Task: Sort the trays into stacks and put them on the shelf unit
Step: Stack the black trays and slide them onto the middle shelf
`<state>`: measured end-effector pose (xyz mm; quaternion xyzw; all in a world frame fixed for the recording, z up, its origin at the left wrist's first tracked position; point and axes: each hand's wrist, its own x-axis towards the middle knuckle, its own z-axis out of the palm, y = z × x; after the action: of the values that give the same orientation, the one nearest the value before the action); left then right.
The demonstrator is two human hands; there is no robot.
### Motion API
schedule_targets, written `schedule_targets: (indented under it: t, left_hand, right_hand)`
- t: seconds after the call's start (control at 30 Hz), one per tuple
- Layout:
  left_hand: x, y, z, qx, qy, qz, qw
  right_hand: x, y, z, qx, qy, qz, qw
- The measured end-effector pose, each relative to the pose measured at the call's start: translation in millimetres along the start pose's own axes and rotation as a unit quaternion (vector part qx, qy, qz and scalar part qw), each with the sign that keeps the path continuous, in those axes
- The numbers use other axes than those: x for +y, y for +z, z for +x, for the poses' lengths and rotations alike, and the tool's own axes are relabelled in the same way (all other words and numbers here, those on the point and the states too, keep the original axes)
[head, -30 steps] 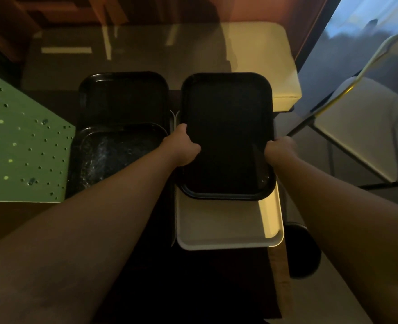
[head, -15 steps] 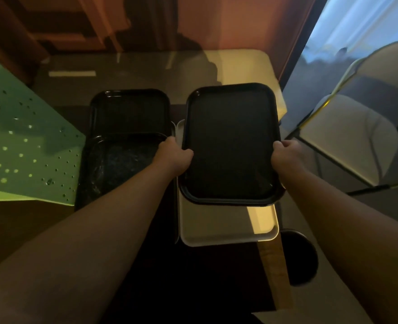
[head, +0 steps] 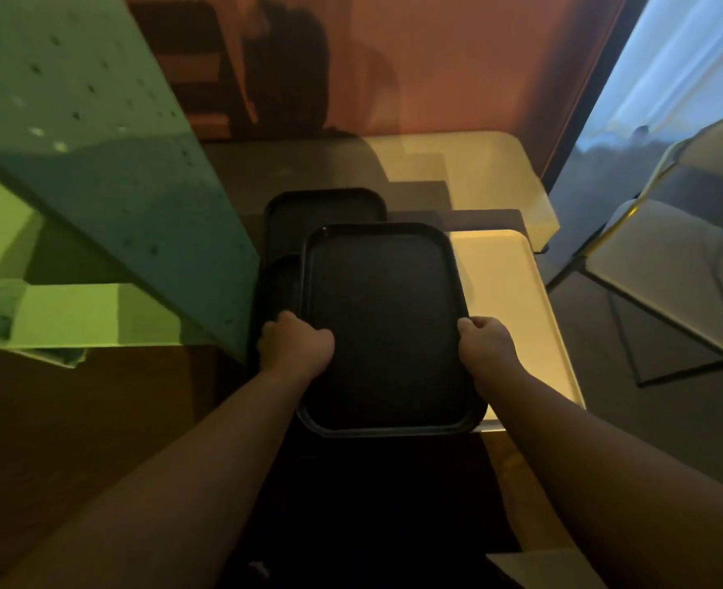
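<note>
A black tray [head: 385, 325] hangs in the air between my hands. My left hand [head: 296, 344] grips its left rim and my right hand [head: 485, 340] grips its right rim. It now hovers partly over two black trays on the left: a far one [head: 323, 206] and a nearer one [head: 276, 286] mostly hidden beneath it. A white tray [head: 508, 299] lies uncovered on the right of the dark table. The green perforated shelf unit [head: 108, 197] stands at the left.
A pale table [head: 478, 163] stands beyond the trays against a reddish wall. A chair [head: 670, 265] is at the right, beside a bright window. A wooden edge [head: 521, 469] shows by my right forearm.
Both hands have carried the black tray leftward off the white tray, toward the black trays. The white tray is now exposed. My view has shifted, with the shelf unit looming larger.
</note>
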<state>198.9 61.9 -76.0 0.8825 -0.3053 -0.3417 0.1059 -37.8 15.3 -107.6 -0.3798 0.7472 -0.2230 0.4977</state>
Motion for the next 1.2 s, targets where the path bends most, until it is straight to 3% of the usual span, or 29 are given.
schedule_targets:
  t: [0.17,0.4,0.67,0.97,1.13,1.2]
  left_hand:
    - [-57,-16,-2,-0.014,0.002,0.017,1.000]
    - [-101,-30,6,-0.045,-0.015,-0.102,0.994]
    - [-117,-34,14,-0.107,-0.009,-0.157,0.982]
    - [-121,-31,20,-0.157,-0.028,-0.113,0.981]
    - [-108,-25,18,-0.092,-0.100,-0.046,0.990]
    - [-102,-23,14,-0.101,-0.110,-0.024,0.989]
  right_hand:
    - [14,45,-24,-0.002,0.011,-0.016,1.000]
    - [20,77,-42,-0.020,0.028,-0.052,0.998]
    - [44,80,-24,-0.051,0.056,-0.115,0.990]
    - [22,91,-41,-0.093,0.047,-0.195,0.975]
    - [24,90,-40,-0.062,0.073,-0.205,0.974]
    - [28,89,-37,-0.061,0.078,-0.203,0.974]
